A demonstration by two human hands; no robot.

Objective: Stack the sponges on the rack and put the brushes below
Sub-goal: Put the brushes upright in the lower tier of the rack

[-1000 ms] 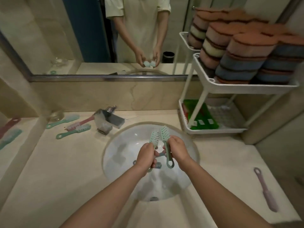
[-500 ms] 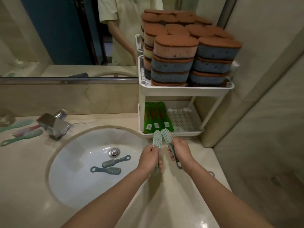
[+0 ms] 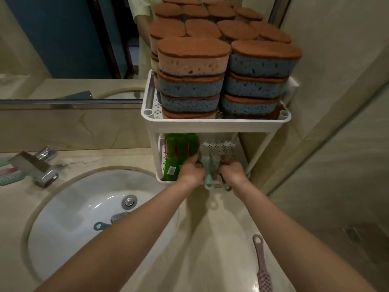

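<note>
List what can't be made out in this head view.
All head view.
Two mint brushes at the lower shelf: blurred by motion and covered by the left hand and right hand; whether they rest on it is unclear.
Sink brush: partly behind the left forearm.
Pink brush: bristle end cut by bottom edge.

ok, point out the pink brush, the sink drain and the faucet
pink brush (image 3: 259, 258), head view, on its handle
sink drain (image 3: 129, 200), head view, on the metal plug
faucet (image 3: 31, 165), head view, top of the spout
</note>
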